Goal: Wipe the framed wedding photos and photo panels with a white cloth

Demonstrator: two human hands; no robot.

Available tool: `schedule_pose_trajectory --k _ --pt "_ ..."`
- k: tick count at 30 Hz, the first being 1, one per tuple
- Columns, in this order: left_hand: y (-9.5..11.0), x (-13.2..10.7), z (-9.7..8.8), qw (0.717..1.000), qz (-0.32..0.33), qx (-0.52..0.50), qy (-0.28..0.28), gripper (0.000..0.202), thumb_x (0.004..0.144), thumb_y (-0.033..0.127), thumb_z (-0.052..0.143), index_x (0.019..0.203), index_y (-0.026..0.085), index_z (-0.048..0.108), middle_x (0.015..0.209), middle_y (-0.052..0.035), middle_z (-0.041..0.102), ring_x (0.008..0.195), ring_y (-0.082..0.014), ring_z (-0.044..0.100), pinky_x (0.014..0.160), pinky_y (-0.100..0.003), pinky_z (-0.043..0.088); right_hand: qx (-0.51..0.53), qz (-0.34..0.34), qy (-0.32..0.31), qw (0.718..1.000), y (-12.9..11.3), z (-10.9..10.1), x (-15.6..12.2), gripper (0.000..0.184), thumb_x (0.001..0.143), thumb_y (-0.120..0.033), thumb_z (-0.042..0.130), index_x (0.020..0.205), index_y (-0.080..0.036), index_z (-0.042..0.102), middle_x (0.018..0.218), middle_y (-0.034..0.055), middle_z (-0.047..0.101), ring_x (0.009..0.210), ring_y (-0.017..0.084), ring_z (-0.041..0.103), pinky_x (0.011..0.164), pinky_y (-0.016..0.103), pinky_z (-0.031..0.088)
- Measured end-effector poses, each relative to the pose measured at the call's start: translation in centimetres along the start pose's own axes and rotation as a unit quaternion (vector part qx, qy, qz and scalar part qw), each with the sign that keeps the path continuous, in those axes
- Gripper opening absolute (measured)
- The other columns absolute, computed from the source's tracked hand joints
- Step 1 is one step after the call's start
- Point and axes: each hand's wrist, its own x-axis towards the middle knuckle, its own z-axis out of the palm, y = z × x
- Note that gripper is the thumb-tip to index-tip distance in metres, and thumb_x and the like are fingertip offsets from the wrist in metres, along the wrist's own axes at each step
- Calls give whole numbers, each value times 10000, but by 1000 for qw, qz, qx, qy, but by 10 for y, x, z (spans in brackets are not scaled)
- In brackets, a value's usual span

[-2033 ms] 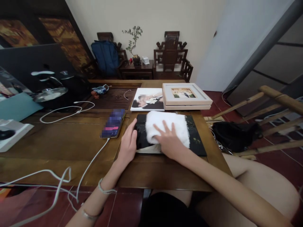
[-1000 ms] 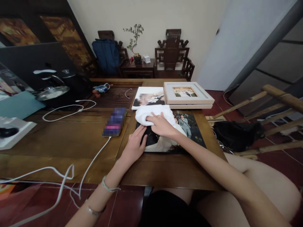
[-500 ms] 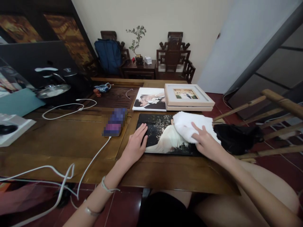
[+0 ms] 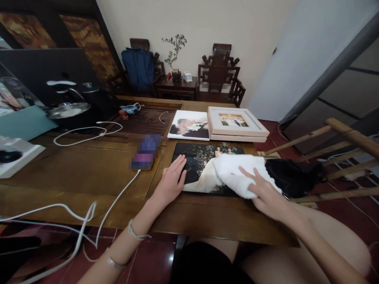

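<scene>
A dark photo panel (image 4: 197, 163) showing two figures, one in a long pale gown, lies flat near the table's front edge. My left hand (image 4: 171, 179) rests on its left edge, fingers stretched out and holding nothing. Over the panel's lower right part my right hand (image 4: 265, 193) presses down a folded white cloth (image 4: 237, 169), fingers spread on top of it and the thumb side hidden by the fabric. The cloth covers that corner of the picture. Just beyond the panel lie a white-edged photo print (image 4: 189, 128) and a light wooden picture frame (image 4: 254, 128) stacked on another.
A phone (image 4: 146, 152) with a white charging cable (image 4: 115, 201) lies left of my left hand. Farther left are a lidded pot (image 4: 69, 111) and a white box (image 4: 23, 159). A black bag (image 4: 291, 179) and wooden poles (image 4: 352, 132) stand beyond the table's right edge.
My right hand and the cloth have slid down toward the table's front edge, uncovering the figures at the panel's upper part. The left hand stays at the panel's left edge.
</scene>
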Motion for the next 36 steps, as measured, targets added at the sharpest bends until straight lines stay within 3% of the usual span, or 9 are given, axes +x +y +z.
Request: schedule_pose_trajectory --k 3,7,10,15,21,26,28,31,36 --pt "-1 0 0 1000 7 -7 6 434 932 218 357 1357 157 416 1456 -138 405 1374 -233 327 1034 -495 365 -1 14 9 1000 29 -6 37 442 610 -5 376 907 -187 648 1305 119 566 1281 287 438 1078 562 261" --pt "-1 0 0 1000 4 -10 2 435 932 220 355 1358 155 415 1457 -143 403 1376 -229 322 1045 -491 354 -9 18 10 1000 53 -12 75 332 634 -29 370 778 -198 617 954 87 714 1055 278 615 1041 506 330" --pt "-1 0 0 1000 3 -14 4 439 932 221 354 1364 165 410 1455 -144 404 1373 -232 328 1043 -497 352 -13 29 25 999 58 -7 82 351 628 -32 367 819 -192 614 998 102 705 1109 292 580 1045 527 314" --pt "-1 -1 1 1000 2 -11 6 441 936 225 348 1369 160 404 1457 -143 402 1378 -223 319 1048 -477 351 -13 28 51 998 38 11 45 454 618 -17 374 954 -195 622 1414 93 456 1339 293 345 1095 597 206" --pt "0 0 0 1000 -3 -1 -1 439 935 224 347 1357 122 413 1459 -151 395 1379 -226 316 1047 -472 356 -3 -14 9 1000 -18 6 -23 315 576 17 375 668 -211 573 1444 33 412 1402 300 142 1103 631 185" --pt "1 -1 0 1000 0 -6 6 435 938 221 344 1366 171 408 1459 -136 402 1374 -227 327 1039 -482 360 33 -2 -41 999 -40 -6 -43 361 584 2 385 724 -255 596 1446 11 398 1384 267 199 1119 564 228" --pt "1 -1 0 1000 2 -8 9 434 939 225 345 1367 186 408 1459 -128 404 1373 -226 329 1040 -482 359 34 7 -54 998 -34 -8 -35 395 598 0 391 784 -270 611 1456 14 378 1373 244 236 1132 508 235" --pt "0 -1 1 1000 5 -12 12 436 938 229 348 1368 190 407 1457 -127 406 1373 -225 331 1038 -487 360 34 17 -46 998 -11 -9 -7 416 613 2 376 857 -227 623 1439 62 414 1348 255 312 1120 517 240" --pt "-1 -1 0 1000 3 -13 2 438 937 231 347 1365 166 409 1457 -140 404 1375 -232 325 1042 -497 354 23 22 -6 999 39 -9 53 374 618 4 352 789 -216 602 1133 48 674 1180 259 545 1100 546 230"
